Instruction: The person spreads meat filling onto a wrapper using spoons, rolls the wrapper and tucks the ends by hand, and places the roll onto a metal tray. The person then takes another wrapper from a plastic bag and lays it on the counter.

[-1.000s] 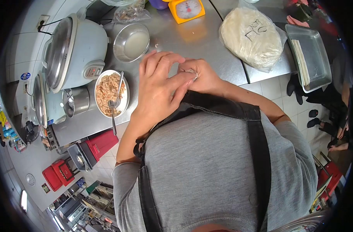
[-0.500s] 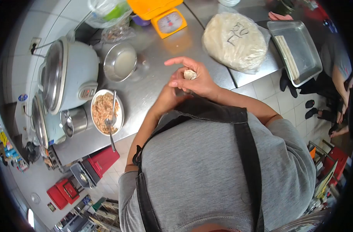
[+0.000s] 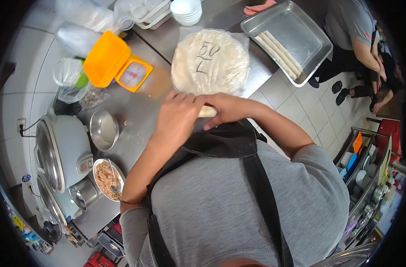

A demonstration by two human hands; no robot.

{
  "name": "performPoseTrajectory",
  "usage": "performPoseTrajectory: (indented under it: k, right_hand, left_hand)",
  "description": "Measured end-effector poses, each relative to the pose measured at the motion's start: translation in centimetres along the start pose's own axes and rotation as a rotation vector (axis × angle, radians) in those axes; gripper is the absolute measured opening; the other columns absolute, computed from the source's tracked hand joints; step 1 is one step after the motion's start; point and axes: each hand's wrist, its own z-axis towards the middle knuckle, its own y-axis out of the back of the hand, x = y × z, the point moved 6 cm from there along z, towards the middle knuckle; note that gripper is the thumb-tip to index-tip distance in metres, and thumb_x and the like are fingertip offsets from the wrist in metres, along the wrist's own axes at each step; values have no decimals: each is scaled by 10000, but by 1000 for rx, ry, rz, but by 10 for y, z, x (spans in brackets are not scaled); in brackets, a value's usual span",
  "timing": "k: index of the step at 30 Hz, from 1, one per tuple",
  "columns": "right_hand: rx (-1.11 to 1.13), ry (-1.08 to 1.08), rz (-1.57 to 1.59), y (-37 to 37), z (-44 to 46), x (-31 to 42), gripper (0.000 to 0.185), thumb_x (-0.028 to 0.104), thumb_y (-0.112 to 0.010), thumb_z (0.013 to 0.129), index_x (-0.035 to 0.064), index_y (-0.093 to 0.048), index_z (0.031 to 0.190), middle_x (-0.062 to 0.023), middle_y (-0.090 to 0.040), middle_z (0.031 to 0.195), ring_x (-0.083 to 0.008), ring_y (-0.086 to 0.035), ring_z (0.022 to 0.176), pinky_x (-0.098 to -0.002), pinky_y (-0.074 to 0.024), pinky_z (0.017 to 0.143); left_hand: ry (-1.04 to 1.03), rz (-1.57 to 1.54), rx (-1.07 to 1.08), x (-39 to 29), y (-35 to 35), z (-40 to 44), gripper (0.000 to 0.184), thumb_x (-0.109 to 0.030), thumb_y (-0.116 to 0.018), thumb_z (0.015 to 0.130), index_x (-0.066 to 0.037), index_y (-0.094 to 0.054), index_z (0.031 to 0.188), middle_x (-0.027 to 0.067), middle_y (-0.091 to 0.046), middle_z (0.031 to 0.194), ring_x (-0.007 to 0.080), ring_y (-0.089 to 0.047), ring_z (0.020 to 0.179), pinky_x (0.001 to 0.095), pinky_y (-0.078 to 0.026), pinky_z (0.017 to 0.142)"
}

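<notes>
Between my two hands is a pale rolled-up spring roll [image 3: 207, 111], held level close to my apron. My left hand [image 3: 180, 115] wraps over its left part with the fingers closed. At its right end, my right hand [image 3: 227, 108] grips it between thumb and fingers. Just beyond my hands lies a plastic-wrapped stack of round wrappers [image 3: 210, 62] with black handwriting on it. Several long pale rolls [image 3: 279, 55] lie side by side in a metal tray [image 3: 307, 40] at the upper right.
To the left stand a metal bowl of whitish liquid [image 3: 107, 130], a white bowl of minced filling [image 3: 106, 178] with a spoon, and a large rice cooker [image 3: 65, 151]. An orange scale [image 3: 134, 74] and stacked white bowls [image 3: 186, 11] are farther back. Another person [image 3: 352, 26] is at the right.
My view has shifted, so the wrapper stack and tray appear farther left. Earlier the roll showed end-on in my right hand; now it lies sideways with both hands around it.
</notes>
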Motion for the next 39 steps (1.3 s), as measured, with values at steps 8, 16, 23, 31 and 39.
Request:
performPoseTrajectory:
  k: [8,16,23,31,39]
  right_hand:
    - [-611,-56,-118,163,-93,-57,454,235,-833,832,18,-685,1203,-135,-731,918,-212,-703,874,-375,-550,807]
    - [-731,-545,-607,300,-154,-184,424,265,-763,850,66,-736,1223,-205,-758,1106,-373,-723,1040,-437,-555,911]
    - [-666,-659,-601,318,-158,-213,400,318,-723,904,81,-743,1226,-215,-765,1063,-369,-730,1013,-422,-563,908]
    - [-523,-658,-570,314,-160,-225,439,333,-762,888,77,-707,1241,-191,-752,1107,-351,-716,1008,-432,-553,913]
    - [-505,-711,-499,310,-161,-211,557,386,-803,861,97,-669,1318,-205,-699,1242,-377,-670,1111,-439,-532,975]
  left_hand:
    - [146,-5,-375,13,83,30,631,-105,-863,717,-103,-666,1317,123,-687,1248,344,-605,1222,454,-444,1064]
    - [401,-130,-277,43,41,-8,542,-164,-834,794,-91,-667,1305,113,-684,1264,355,-613,1179,469,-434,1065]
    - [624,-253,-244,57,29,-50,469,-140,-812,844,-94,-687,1294,133,-680,1287,367,-618,1197,458,-471,1048]
    - [637,-291,-241,60,32,-59,463,-69,-801,837,-73,-692,1287,136,-680,1282,339,-636,1187,427,-497,1027]
    - [616,-268,-243,62,40,-62,433,-97,-798,853,-88,-695,1273,108,-684,1281,353,-626,1197,436,-490,1032]
